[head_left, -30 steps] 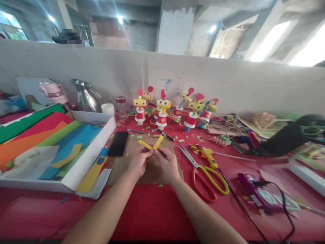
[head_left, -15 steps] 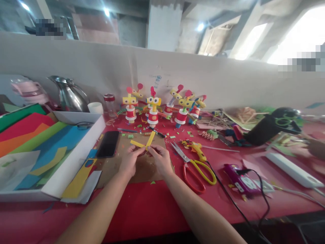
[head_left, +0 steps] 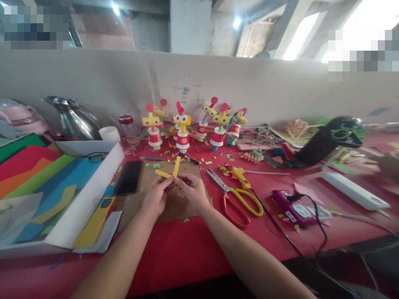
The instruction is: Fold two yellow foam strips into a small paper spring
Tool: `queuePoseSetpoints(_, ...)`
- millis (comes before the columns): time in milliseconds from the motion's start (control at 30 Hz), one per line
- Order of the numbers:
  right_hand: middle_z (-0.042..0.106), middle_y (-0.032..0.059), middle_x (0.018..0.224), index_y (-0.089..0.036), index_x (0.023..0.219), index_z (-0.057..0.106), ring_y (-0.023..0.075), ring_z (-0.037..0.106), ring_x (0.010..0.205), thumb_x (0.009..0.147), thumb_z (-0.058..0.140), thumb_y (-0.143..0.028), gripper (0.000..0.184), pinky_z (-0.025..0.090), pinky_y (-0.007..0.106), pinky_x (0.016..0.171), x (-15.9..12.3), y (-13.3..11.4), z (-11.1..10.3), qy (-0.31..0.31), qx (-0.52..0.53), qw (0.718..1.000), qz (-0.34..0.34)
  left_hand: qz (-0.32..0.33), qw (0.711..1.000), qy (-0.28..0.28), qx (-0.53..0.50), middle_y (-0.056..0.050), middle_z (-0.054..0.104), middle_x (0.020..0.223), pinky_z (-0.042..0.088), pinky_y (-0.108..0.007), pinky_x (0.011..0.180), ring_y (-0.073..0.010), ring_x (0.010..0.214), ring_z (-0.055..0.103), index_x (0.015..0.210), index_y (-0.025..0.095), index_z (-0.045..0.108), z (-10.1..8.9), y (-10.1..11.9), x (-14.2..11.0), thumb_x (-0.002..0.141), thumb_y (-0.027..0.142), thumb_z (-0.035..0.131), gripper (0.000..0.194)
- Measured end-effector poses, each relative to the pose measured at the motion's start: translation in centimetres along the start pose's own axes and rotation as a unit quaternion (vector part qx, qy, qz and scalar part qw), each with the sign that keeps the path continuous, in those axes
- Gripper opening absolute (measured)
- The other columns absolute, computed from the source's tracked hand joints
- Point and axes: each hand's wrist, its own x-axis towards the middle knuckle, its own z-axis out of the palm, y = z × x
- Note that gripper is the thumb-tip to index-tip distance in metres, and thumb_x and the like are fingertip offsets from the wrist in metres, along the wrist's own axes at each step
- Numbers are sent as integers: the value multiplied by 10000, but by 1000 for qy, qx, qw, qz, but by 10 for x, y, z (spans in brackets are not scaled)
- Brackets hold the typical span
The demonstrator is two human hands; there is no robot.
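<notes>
Between my fingertips are yellow paper strips (head_left: 176,167) that meet in a V, one arm pointing left and the other up. My left hand (head_left: 158,193) pinches them near the joint. From the other side my right hand (head_left: 192,190) grips the same joint, its fingers closed. Whether this is one folded strip or two crossed ones, I cannot tell. Both hands are above a brown cardboard sheet (head_left: 131,216). Behind them stand several paper-cup robot figures (head_left: 182,140) with yellow heads and coiled paper arms.
Right of my hands lie scissors (head_left: 232,195) and a yellow glue gun (head_left: 241,178). A purple plugged-in device (head_left: 288,207) and a white power strip (head_left: 353,191) sit farther right. At left are a phone (head_left: 129,177) and a white box (head_left: 84,199) of coloured paper. Paper scraps litter the red table.
The whole view has swung to the right, so things appear farther left. Both hands keep hold of the yellow strips, and the strip arms stand slightly closer together.
</notes>
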Motion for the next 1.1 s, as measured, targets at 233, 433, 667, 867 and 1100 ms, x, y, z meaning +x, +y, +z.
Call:
queuePoseSetpoints(233, 696, 30, 808, -193, 937, 691, 167, 641, 711, 771, 643, -355, 237, 527, 283, 675, -1, 7, 0, 24, -57, 998, -27, -48, 997, 2, -66, -14, 693, 691, 514, -176, 637, -82, 632, 635, 695, 127, 667, 4, -1, -2, 641, 17, 705, 129)
queuePoseSetpoints(433, 686, 40, 872, -229, 937, 694, 183, 646, 784, 799, 624, -329, 184, 520, 296, 715, -4, 7, -2, 48, -132, 985, -99, -50, 996, -37, -71, -14, 702, 719, 513, -188, 667, -86, 661, 639, 698, 131, 681, 2, -4, -2, 639, 51, 735, 112)
queuePoseSetpoints(667, 669, 27, 836, -232, 910, 678, 168, 631, 756, 805, 617, -292, 135, 508, 282, 709, -5, -1, -2, 25, -146, 981, -123, -57, 996, -47, -51, -22, 687, 695, 495, -208, 673, -97, 654, 622, 676, 122, 686, -1, 1, -2, 631, 104, 757, 87)
queuePoseSetpoints(867, 673, 21, 882, -247, 1032, 653, 170, 637, 790, 753, 671, -256, 280, 515, 286, 741, -6, 3, 0, -3, -140, 983, -121, -103, 991, -22, -79, -16, 652, 648, 490, -198, 576, -88, 580, 597, 709, 122, 678, -1, 4, -4, 689, 80, 701, 52)
queuePoseSetpoints(1100, 678, 36, 830, -217, 951, 679, 177, 631, 755, 810, 600, -271, 171, 504, 275, 681, -6, 3, -5, 31, -165, 979, -118, -128, 988, -37, -74, -32, 683, 686, 503, -194, 594, -91, 609, 615, 742, 93, 696, 2, 2, -4, 706, 105, 702, 38)
